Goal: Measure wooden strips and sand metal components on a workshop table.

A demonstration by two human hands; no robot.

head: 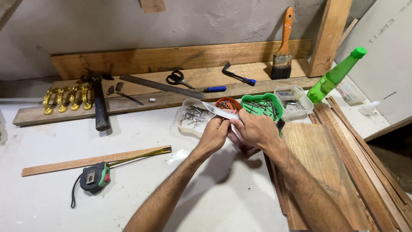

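You had just the one head-worn camera, it looked steeply down and forward over your workbench (51, 189) toward the grey back wall (128, 25), sat close enough that your forearms filled the lower middle of frame, and no second view overlapped with it.

left hand (213, 134) + right hand (254, 129) | grip white strip (219, 111) | above nail tubs (194, 115)

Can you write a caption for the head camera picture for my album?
Two hands hold a small white packet over tubs of nails on a workbench.
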